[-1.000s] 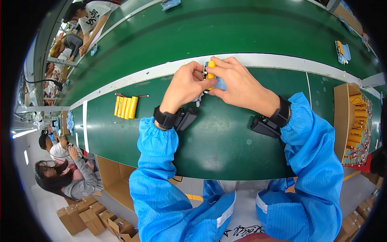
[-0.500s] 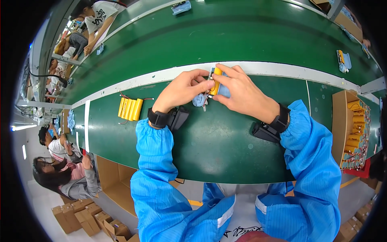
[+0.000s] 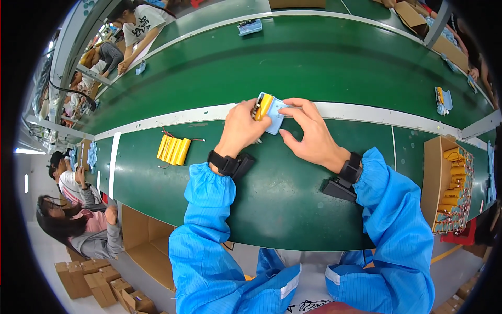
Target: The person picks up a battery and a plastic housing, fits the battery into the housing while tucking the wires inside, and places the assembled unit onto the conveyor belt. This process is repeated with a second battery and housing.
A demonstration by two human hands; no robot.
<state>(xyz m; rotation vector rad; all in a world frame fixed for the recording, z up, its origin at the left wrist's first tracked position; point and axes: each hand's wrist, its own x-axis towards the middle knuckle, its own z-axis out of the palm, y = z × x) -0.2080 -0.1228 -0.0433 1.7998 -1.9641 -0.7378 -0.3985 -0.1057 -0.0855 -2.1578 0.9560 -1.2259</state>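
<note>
My left hand (image 3: 241, 125) grips a yellow battery pack (image 3: 265, 105) with a light blue plastic casing (image 3: 276, 116) spread on its right side. Something dark and small shows along the pack's left edge, partly hidden by my fingers. My right hand (image 3: 314, 133) is open at the casing's right edge, thumb and fingers apart; its index fingertip is at the blue edge, and whether it touches I cannot tell. Left of my left wrist, another yellow battery pack (image 3: 173, 150) with thin wires lies on the green table.
Beyond a white rail (image 3: 355, 111) runs a green conveyor belt (image 3: 334, 63) carrying blue-cased packs (image 3: 250, 27) (image 3: 443, 100). At right stands a cardboard box (image 3: 438, 183) full of yellow packs. Co-workers (image 3: 144, 29) sit at left. An open carton (image 3: 146, 240) is below the table's left front edge.
The pack has tilted and shifted slightly left in my left hand, its blue casing now more exposed. My right hand has come off the pack, its fingers spread. The head view has shifted a little.
</note>
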